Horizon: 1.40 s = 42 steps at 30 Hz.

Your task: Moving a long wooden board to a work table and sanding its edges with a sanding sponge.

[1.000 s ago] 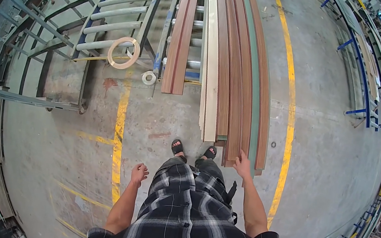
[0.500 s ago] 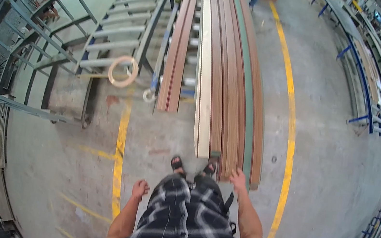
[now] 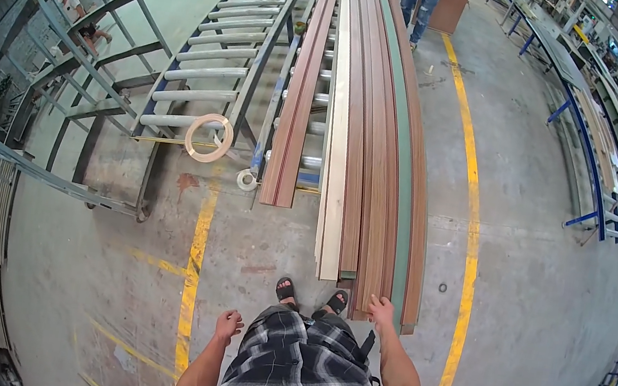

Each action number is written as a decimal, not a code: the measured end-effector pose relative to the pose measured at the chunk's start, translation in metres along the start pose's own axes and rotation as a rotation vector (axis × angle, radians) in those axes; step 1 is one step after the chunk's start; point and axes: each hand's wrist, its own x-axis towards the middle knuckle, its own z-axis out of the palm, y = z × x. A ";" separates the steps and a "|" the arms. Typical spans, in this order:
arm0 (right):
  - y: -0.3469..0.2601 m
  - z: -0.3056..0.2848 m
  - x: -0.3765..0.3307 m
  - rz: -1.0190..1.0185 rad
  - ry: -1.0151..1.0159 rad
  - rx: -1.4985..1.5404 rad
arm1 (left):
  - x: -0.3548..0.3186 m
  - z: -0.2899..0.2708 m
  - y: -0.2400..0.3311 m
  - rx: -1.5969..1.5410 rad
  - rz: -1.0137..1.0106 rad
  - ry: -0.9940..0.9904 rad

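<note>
Long stack of brown wood-grain boards [image 3: 377,226], near ends uneven, runs lengthwise toward the person. L of stack, abt parallel: conveyor w/ grey metal rollers [image 3: 196,96] & dark side rails. R of stack: yellow painted floor line [image 3: 473,169]. Co-worker in blue jeans [image 3: 420,7] stands at stack's far end, R side. Pair of reddish-brown boards [image 3: 288,143] lies just L of stack, small gap btwn. Flat green strip [image 3: 402,230] lies in stack's R part; cream board [image 3: 334,196] along its L edge. Tan flat coil [image 3: 206,157]: well L of stack. R hand [image 3: 381,311]: at stack's near end, fingers on/at a board end; can't tell if clamped or just touching. L hand [image 3: 229,325]: L of stack's near end, well apart, fingers loosely bent. Small white roll [image 3: 246,188]: L of stack, nr coil.
</note>
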 end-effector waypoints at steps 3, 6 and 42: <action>-0.002 -0.002 -0.001 0.019 -0.050 0.026 | 0.001 -0.001 -0.001 0.008 -0.006 0.012; -0.005 -0.002 -0.007 0.046 -0.052 0.032 | 0.005 0.000 -0.001 0.022 -0.007 0.011; 0.050 0.035 -0.013 0.334 0.191 0.685 | 0.043 -0.067 0.030 0.065 0.034 -0.045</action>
